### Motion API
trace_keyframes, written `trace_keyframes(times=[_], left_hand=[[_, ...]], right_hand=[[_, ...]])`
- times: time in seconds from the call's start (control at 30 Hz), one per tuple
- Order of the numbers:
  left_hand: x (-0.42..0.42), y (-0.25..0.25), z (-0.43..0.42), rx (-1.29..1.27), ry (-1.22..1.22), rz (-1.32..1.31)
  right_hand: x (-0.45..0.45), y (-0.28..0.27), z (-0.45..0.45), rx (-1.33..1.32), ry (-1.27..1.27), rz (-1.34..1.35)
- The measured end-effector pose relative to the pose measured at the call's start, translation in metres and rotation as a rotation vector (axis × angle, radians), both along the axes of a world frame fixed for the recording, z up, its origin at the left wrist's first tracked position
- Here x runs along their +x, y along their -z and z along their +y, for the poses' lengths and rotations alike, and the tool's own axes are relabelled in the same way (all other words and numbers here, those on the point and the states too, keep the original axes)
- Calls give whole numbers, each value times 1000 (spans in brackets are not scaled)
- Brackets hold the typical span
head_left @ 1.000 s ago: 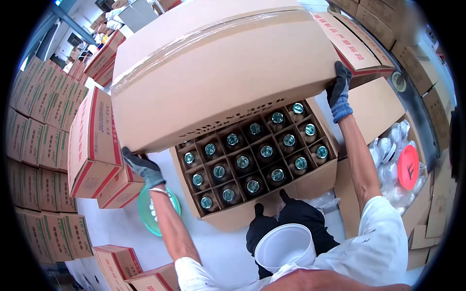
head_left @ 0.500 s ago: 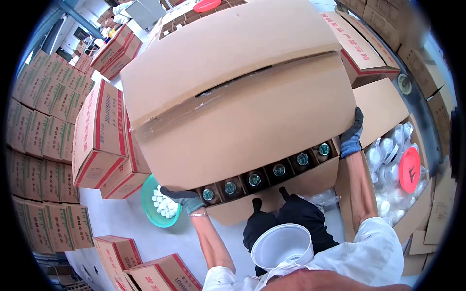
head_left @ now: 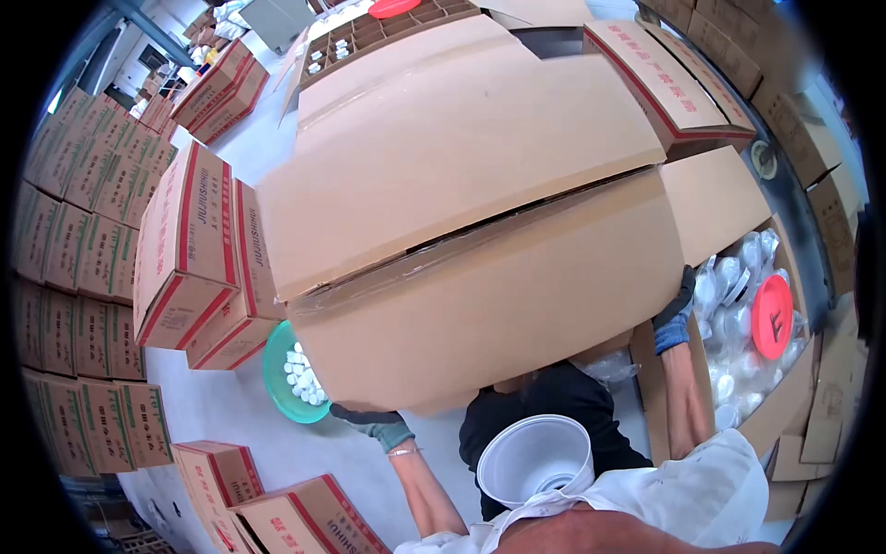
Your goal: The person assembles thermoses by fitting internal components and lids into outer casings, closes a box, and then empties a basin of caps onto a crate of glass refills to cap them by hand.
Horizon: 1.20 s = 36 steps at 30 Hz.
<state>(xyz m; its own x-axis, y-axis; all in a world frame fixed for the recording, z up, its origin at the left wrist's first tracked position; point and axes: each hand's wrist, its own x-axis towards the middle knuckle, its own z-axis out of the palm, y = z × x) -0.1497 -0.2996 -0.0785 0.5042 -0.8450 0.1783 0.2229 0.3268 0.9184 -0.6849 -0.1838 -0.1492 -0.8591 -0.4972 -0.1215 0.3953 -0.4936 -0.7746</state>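
A large plain cardboard box with a taped long seam fills the middle of the head view. My left hand, in a grey-green glove with dark fingers, grips its near left corner. At the near right edge, my right hand, in a blue and black glove, has hold of the same box. The box is tilted, and its cardboard hides whatever is inside. Just beyond my left hand is a green bowl with several small white caps.
A white tub sits at my lap. To the right stands an open carton holding plastic-wrapped items and a red disc. Red-striped cartons stand left, stacked boxes behind them. A divided carton is at the back.
The box has come down and turned toward me, with its near side lower. The row of bottles at its near edge is now covered. Both hands have moved lower with it.
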Motion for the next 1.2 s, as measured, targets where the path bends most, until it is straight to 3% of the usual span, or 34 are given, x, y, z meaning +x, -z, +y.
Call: trace_keyframes(times=[0.07, 0.13, 0.17, 0.23, 0.27, 0.37, 0.43, 0.47, 0.5, 0.53, 0.57, 0.6, 0.63, 0.7, 0.77, 0.8, 0.87, 0.9, 0.93, 0.97, 1.07, 1.1, 1.13, 1.2], left_hand=[[1, -2, -2, 27, 20, 163], [7, 8, -12, 132, -80, 166], [17, 22, -21, 172, -120, 73], [30, 35, -29, 229, -167, -54], [23, 16, -24, 254, -173, 4], [57, -5, -21, 263, 58, -467], [86, -6, -36, 300, 100, -814], [89, -21, -51, 693, -17, -1083], [91, -29, -55, 885, -31, -1220], [94, -38, -59, 1080, -20, -1361], [100, -42, -55, 1050, 90, -1378], [104, -48, -56, 1004, 189, -1384], [109, -56, -60, 949, 281, -1391], [121, -66, -57, 686, 397, -1044], [116, -92, -30, 387, 458, -200], [104, -120, -8, 289, 463, 294], [105, -164, 29, 116, 540, 281], [126, -164, 38, 179, 533, 259], [143, -168, 42, 228, 528, 237], [144, -174, 56, 135, 681, 231], [157, -162, 86, 190, 668, -379], [155, -163, 105, 222, 630, -649], [141, -174, 128, 292, 649, -761], [146, -145, 153, 236, 607, -978]], right_hand=[[-10, 2, -1, -94, -147, -9], [17, -47, -36, 149, 37, -12], [9, -40, -43, 307, 93, 202], [-12, -10, -52, 310, 125, 263], [-10, -11, -49, 312, 163, 270], [-39, -60, -22, 829, -323, 622], [-54, -71, -41, 733, -401, 868], [-45, -98, -56, 838, -473, 808], [-47, -108, -71, 838, -513, 963], [-43, -137, -78, 682, -743, 877], [-26, -158, -77, 630, -718, 709], [-35, -154, -75, 539, -676, 880], [-35, -156, -70, 507, -630, 642], [-36, -170, -52, 321, -619, 257], [-42, -195, -20, 29, -673, -44], [-71, -172, -13, -14, -754, 196], [-59, -212, 19, 53, -747, 167], [-57, -207, 32, 159, -582, 526], [-74, -194, 38, 131, -596, 557], [-92, -181, 44, 103, -610, 587], [-100, -174, 80, -103, -879, 557], [-85, -176, 98, -132, -887, 703], [-67, -174, 118, -90, -811, 663], [-51, -170, 155, 197, -687, 1164]])
